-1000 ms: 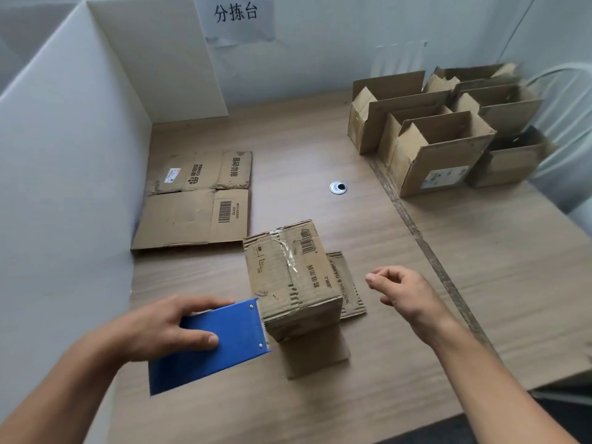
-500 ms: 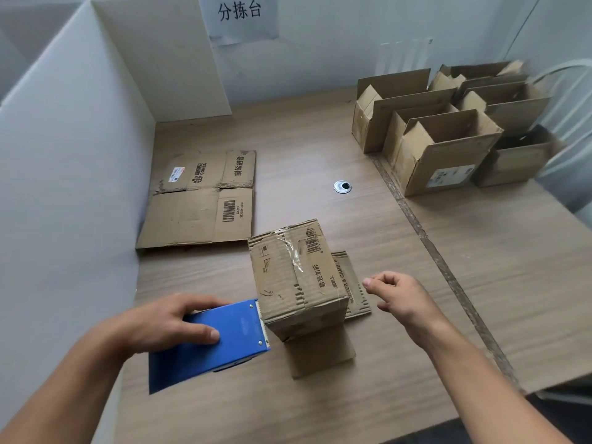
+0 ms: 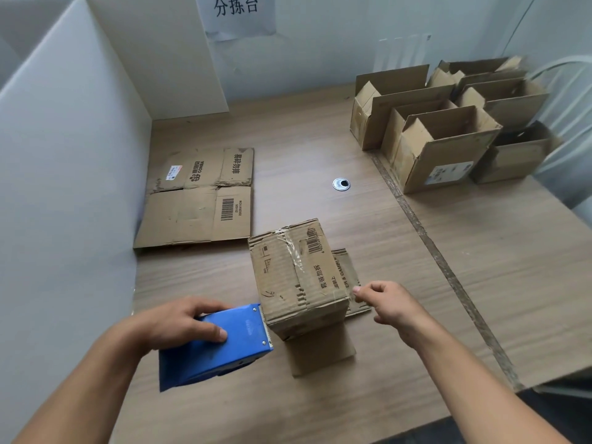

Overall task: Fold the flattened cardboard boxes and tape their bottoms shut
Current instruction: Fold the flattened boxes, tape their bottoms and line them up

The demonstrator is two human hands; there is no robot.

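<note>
Wood-grain table (image 3: 480, 283), walled on the left and back by white partition boards (image 3: 64, 187); a paper sign (image 3: 237, 14) with printed characters hangs on the back wall.

Folded box (image 3: 298, 277) stands near the front middle of the table, closed end up, with old clear tape along its top seam. Two of its lower flaps lie flat on the wood, one to the right (image 3: 347, 274) and one toward the person (image 3: 320, 354).

Left hand (image 3: 179, 325) grips a blue tape dispenser (image 3: 217, 347), fingers over the top and thumb on its side. The dispenser's toothed front edge touches the box's left near edge.

Right hand (image 3: 390, 306) is at the box's right near corner, fingers curled, thumb and forefinger drawn together against the cardboard. Cannot tell whether anything is pinched between them.

Surroundings:
- Flattened boxes (image 3: 198, 200) lie stacked by the left partition, behind the folded box and apart from it.
- Metal cable grommet (image 3: 341, 184) is set in the table, mid-distance.
- Dark seam (image 3: 432, 248) runs diagonally down the tabletop, right of the folded box.
- Cluster of open boxes (image 3: 448, 136), flaps up, crowds the far right corner.
- White chair (image 3: 570, 100) shows partly behind that cluster.
</note>
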